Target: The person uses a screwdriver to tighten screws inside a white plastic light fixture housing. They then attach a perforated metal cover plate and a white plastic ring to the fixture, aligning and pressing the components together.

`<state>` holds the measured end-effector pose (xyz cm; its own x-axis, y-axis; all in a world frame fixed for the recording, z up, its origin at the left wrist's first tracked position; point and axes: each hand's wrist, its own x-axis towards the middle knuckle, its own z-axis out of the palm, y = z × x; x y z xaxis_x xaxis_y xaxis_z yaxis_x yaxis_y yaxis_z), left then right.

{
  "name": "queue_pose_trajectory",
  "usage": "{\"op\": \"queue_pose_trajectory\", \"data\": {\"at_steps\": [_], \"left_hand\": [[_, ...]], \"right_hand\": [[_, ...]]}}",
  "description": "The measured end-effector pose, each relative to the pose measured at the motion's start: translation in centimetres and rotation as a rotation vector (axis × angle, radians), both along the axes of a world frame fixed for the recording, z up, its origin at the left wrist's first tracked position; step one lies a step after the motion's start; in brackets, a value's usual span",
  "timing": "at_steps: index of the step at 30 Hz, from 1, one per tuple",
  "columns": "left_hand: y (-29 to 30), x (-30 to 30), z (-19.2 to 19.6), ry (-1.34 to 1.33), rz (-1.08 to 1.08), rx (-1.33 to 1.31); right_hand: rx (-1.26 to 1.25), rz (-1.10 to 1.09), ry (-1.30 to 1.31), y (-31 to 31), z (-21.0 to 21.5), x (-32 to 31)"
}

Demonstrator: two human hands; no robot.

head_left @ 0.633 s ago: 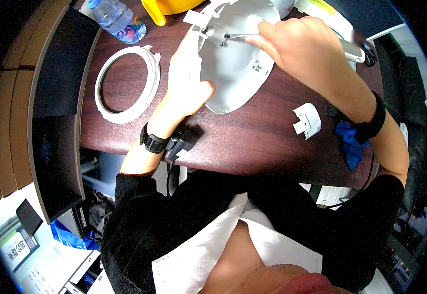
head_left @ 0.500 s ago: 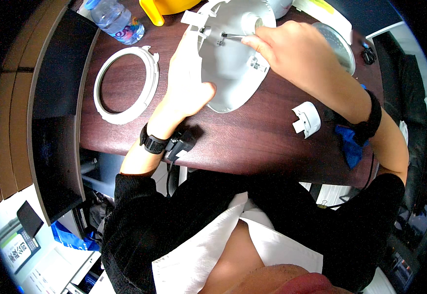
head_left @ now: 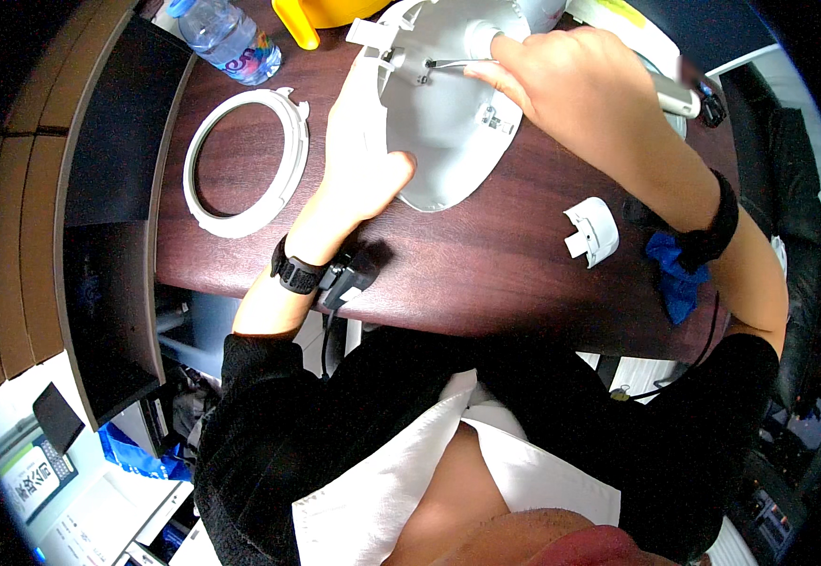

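A white, hollow plastic housing (head_left: 448,141) is tilted toward me at the far middle of the table, its inside showing small fittings and a round boss. My left hand (head_left: 363,156) is closed around its left edge, with the thumb lying across the near side. Over the right side of the housing, my right hand (head_left: 566,80) pinches slim metal tweezers (head_left: 462,63). Their dark tip points left into the shell, beside a small fitting (head_left: 422,78) on the inner wall. Whether the tip touches the fitting, I cannot tell.
A white plastic ring (head_left: 198,170) lies left, below a water bottle (head_left: 231,42) and a yellow object (head_left: 330,11). A small white bracket (head_left: 594,231) and crumpled blue cloth (head_left: 676,283) lie right. A black adapter (head_left: 352,272) sits near my left wrist. A pale cylinder (head_left: 677,97) shows behind my right hand.
My right hand has shifted slightly, and the tweezers lie a little flatter, their tip still at the fitting. The pale cylinder now shows where a round perforated piece was visible. My left hand keeps its hold.
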<state>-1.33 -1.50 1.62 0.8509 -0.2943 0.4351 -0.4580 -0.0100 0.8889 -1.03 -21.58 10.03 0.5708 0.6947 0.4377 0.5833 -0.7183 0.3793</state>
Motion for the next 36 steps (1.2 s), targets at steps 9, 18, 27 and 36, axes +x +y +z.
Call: {"op": "queue_pose_trajectory", "data": {"at_steps": [9, 18, 27, 36], "left_hand": [[0.9, 0.0, 0.4, -0.106, 0.023, 0.201], [0.5, 0.2, 0.7, -0.230, 0.040, 0.184], [0.3, 0.2, 0.7, -0.218, 0.049, 0.162], [0.0, 0.0, 1.0, -0.215, 0.105, 0.195]], "right_hand": [[-0.014, -0.059, 0.082, 0.9, -0.3, 0.3], [0.374, -0.196, 0.841, 0.6, -0.7, 1.6], [0.619, -0.145, 1.022, -0.1, -2.7, 1.9], [0.301, -0.150, 0.520, 0.0, 0.5, -0.6]]}}
